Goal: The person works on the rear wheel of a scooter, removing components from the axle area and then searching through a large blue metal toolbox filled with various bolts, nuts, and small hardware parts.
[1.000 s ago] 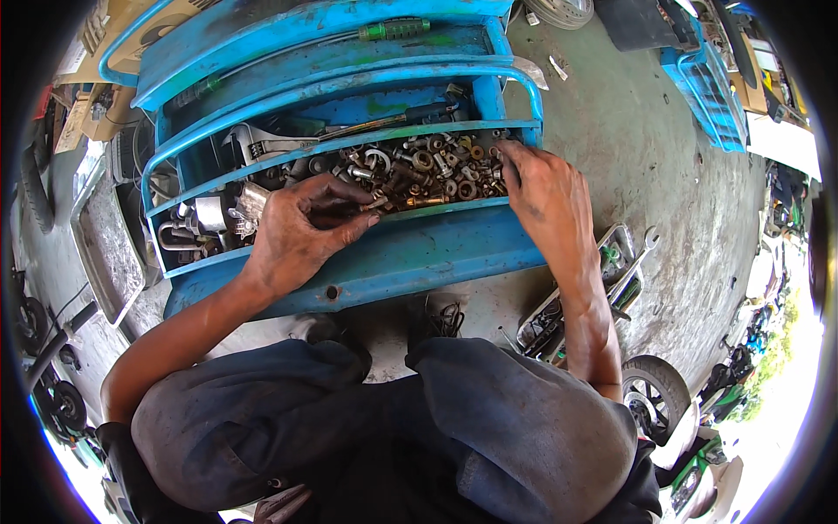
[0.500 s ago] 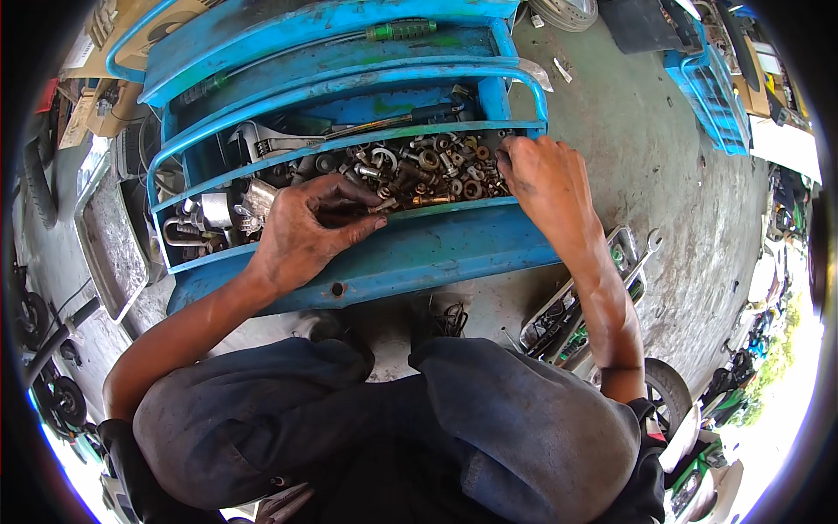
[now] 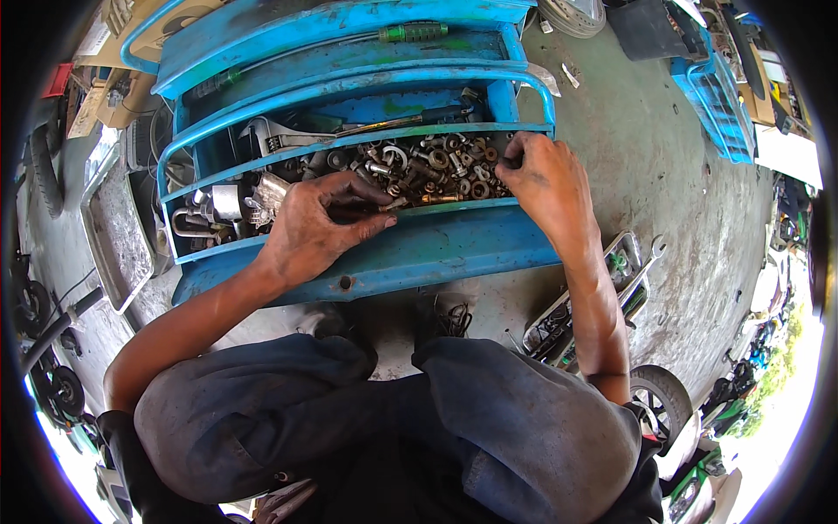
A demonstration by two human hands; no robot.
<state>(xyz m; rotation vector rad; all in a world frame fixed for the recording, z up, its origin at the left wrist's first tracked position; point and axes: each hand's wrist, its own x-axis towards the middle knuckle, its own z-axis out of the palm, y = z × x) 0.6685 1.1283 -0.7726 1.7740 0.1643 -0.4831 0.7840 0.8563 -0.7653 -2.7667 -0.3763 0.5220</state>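
A blue metal toolbox (image 3: 367, 268) stands before me with its trays spread out. Its nearest tray is filled with loose bolts, nuts and washers (image 3: 436, 164). Over the tray's front edge my left hand (image 3: 319, 218) pinches a small bolt (image 3: 395, 204) between thumb and fingertips. At the right end of the same tray is my right hand (image 3: 548, 179), its thumb and fingers curled together beside the washers; whether anything sits between those fingertips is hidden. Left of the hardware, in the same tray, lie larger metal parts (image 3: 225, 203).
An adjustable wrench (image 3: 271, 135) lies in the tray behind, and a green-handled screwdriver (image 3: 413, 32) farther back. To the right on the floor is a narrow tool tray (image 3: 559, 327) with a spanner (image 3: 656, 249). A metal pan (image 3: 113, 231) sits at the left, a wheel (image 3: 659, 402) at lower right.
The whole view has shifted slightly. My right fingers have curled more and lifted a little off the hardware. My left hand keeps its pinch on the bolt.
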